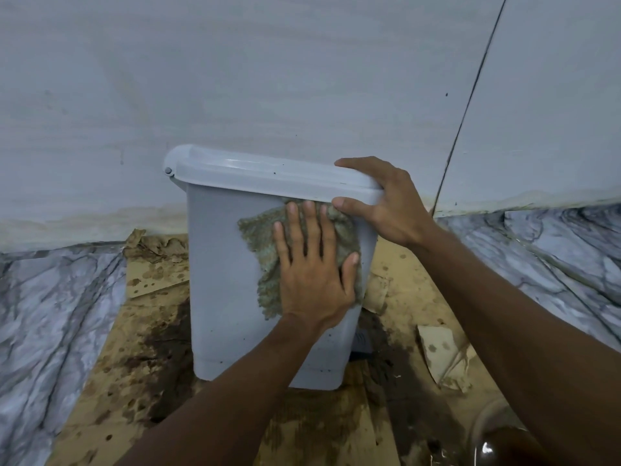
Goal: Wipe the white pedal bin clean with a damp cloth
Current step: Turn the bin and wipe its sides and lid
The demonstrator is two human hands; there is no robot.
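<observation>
The white pedal bin (221,274) stands upright on stained cardboard against the wall, its lid (255,173) closed. A greenish-grey cloth (258,230) lies flat against the bin's facing side, just under the lid. My left hand (312,267) presses the cloth onto that side with straight, spread fingers. My right hand (386,200) grips the lid's right corner, fingers on top and thumb under the rim. A dark pedal (363,344) peeks out low on the bin's right. Small dark specks dot the bin's lower part.
Wet, mud-stained cardboard (141,375) covers the floor under the bin, with torn pieces (443,358) at the right. Marble-patterned floor (47,314) lies to both sides. A pale wall (268,79) stands close behind. A glass bowl (497,435) sits at the lower right.
</observation>
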